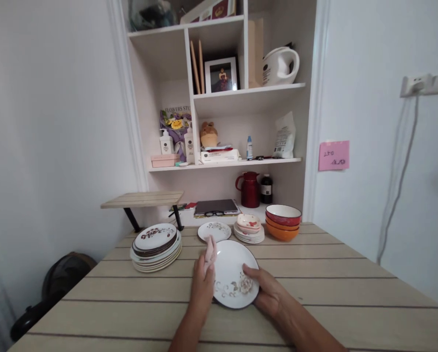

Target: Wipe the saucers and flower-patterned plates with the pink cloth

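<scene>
A white plate (233, 264) with a dark rim and a brown flower print is tilted up toward me above the table. My right hand (268, 291) grips its right edge, thumb on the face and fingers behind. At the plate's left edge, my left hand (203, 276) is closed on a pale pink cloth (211, 252), which sticks up past the fingers and touches the rim. Just behind lies another flowered plate (214, 231), flat on the table. The left fingertips are partly hidden by the cloth.
On the striped wooden table (336, 288), a stack of plates (156, 249) stands left. Small dishes (248, 230) and stacked bowls (283, 222) are at the back right. Behind are a small raised shelf (143, 199), a red jug (250, 189) and a laptop (217, 207).
</scene>
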Tool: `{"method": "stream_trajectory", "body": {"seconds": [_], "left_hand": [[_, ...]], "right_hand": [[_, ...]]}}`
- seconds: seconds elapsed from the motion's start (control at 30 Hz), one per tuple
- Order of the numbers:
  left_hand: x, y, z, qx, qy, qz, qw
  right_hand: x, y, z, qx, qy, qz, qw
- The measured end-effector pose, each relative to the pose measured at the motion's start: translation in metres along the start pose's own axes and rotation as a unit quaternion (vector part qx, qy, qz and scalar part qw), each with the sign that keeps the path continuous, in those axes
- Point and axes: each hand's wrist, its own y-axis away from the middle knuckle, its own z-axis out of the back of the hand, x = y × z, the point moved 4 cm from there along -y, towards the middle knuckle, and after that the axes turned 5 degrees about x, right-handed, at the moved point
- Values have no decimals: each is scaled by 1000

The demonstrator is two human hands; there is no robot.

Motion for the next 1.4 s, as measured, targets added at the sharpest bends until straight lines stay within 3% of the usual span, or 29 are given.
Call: {"method": "stream_trajectory", "body": {"seconds": [0.13,0.23,0.3,0.67,0.87,1.0,1.1,1.23,1.4], "left_hand": [[-12,8,-6,-4,-110,-73,991],[-26,24,-15,-15,-331,-165,929],[-31,32,-20,-11,-413,-208,887],[-10,22,-29,148,-448,-279,837],[-21,35,-42,250,-455,-352,779],[-28,37,-36,179,-487,-362,775],[-31,33,-27,78,-533,-314,782],[-37,30,-17,-30,-563,-266,782],[-48,36,-15,-72,-554,-349,752]], "right_hand": [[3,-6,3,-39,-15,30,999],[5,-6,4,-54,-17,23,998],[7,-6,4,-60,-18,19,998],[13,0,-5,-55,9,33,998],[13,11,-12,-36,53,34,997],[9,22,-25,-3,101,38,994],[6,25,-34,19,103,46,993],[3,23,-36,-9,79,53,995],[4,19,-33,-13,42,66,997]]}}
